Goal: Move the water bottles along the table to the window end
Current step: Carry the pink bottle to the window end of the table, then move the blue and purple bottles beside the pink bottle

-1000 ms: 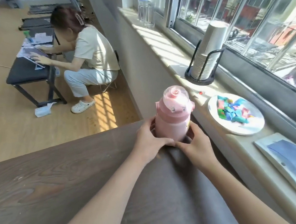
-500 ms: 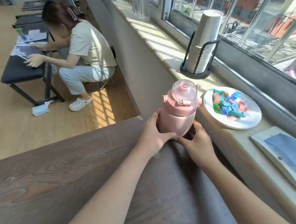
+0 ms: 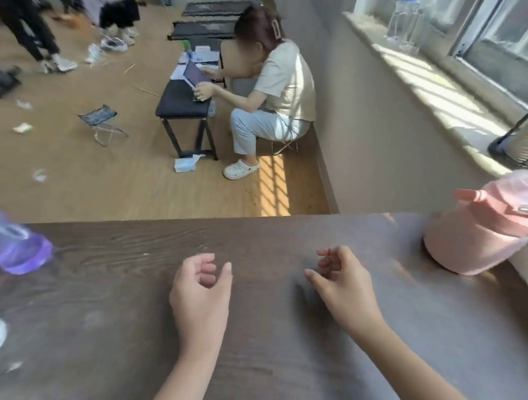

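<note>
Fingers (image 3: 210,269) of both hands curl loosely, empty, above the dark wood-grain desk (image 3: 278,368); the pink plastic bottle (image 3: 481,232) stands at the window end, the translucent purple bottle (image 3: 9,244) remains opposite.

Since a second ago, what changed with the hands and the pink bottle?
Both hands let go of the pink bottle. The left hand and right hand pulled back over the table, empty and half curled. The view swung left, so the pink bottle now sits at the right edge and a purple bottle appears at the left. Unchanged: the pink bottle stands upright at the window end.
</note>
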The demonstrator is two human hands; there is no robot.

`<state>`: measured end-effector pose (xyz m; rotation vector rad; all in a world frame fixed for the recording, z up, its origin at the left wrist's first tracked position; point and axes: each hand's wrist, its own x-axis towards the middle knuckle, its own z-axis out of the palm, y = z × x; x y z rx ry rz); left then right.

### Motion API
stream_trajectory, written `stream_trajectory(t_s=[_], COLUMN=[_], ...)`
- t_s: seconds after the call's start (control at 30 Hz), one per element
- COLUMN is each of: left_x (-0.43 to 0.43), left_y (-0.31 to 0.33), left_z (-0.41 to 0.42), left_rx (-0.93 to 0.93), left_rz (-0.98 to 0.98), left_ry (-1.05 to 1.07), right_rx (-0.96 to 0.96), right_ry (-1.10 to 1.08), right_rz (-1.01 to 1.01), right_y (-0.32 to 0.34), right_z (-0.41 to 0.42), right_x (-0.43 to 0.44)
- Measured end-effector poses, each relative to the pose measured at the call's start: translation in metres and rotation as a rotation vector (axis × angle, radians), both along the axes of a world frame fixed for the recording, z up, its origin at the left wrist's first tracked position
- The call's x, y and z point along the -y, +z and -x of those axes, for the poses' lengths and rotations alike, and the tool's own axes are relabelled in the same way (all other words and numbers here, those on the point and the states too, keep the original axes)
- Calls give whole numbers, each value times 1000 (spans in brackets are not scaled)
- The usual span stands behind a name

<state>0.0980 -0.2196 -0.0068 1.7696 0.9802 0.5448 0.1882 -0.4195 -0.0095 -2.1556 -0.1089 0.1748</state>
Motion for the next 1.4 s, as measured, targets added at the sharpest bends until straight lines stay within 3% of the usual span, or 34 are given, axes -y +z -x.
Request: stream_trajectory(t_s=[0.17,0.33,0.63,0.8,1.1,1.4], left_x=[-72,-122,-165,-199,-221,-186], left_y=[-13,-15,-16,-25,-35,-16], left_z=[88,140,146,144,170,149], left_rx=[-61,-37,153,199,228,247], left_rz=[-79,-18,34,15,-40,43], left_ry=[258,497,794,903,787,487], right_rx=[-74,-64,-37,-46,41,70], right_ry=[280,496,683,685,598,363], right_rz=[-47,-82,-84,-107,-139,-210], right_y=[20,34,22,6,-9,24], right_z=[20,49,79,81,89,70], right_x=[-139,-266,-418,-448,-460,-337])
